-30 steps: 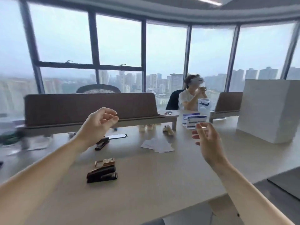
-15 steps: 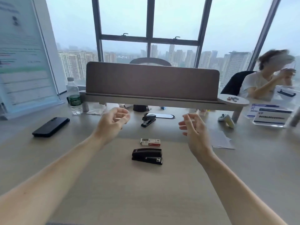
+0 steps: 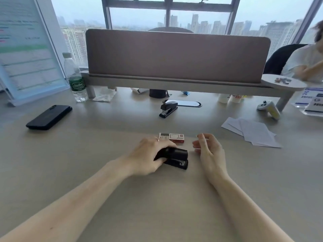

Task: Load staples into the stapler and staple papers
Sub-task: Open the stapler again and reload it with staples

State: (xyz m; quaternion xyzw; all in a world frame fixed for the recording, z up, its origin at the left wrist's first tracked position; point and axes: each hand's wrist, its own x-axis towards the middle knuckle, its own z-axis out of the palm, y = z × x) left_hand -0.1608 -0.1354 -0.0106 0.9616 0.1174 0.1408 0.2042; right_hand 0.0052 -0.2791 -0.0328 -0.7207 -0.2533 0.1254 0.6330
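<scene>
A black stapler [image 3: 178, 157] lies on the desk in front of me, and my left hand [image 3: 150, 154] grips its rear half from the left. Just behind it sits a small red and white staple box [image 3: 173, 137]. My right hand [image 3: 208, 151] hovers to the right of the stapler, fingers loosely apart and holding nothing. A loose pile of white papers [image 3: 251, 131] lies further right on the desk. A second black stapler [image 3: 168, 109] stands farther back, near the divider.
A dark phone [image 3: 49, 117] lies at the left, with a water bottle [image 3: 75, 79] and a standing sign [image 3: 28, 49] behind it. A brown divider panel [image 3: 176, 55] crosses the desk. A game controller [image 3: 269, 107] rests at the right, near a seated person [image 3: 304, 63].
The view tilted down toward the desk. Both hands dropped from mid-air; my left hand closed on the near stapler, and my right hand came down beside it.
</scene>
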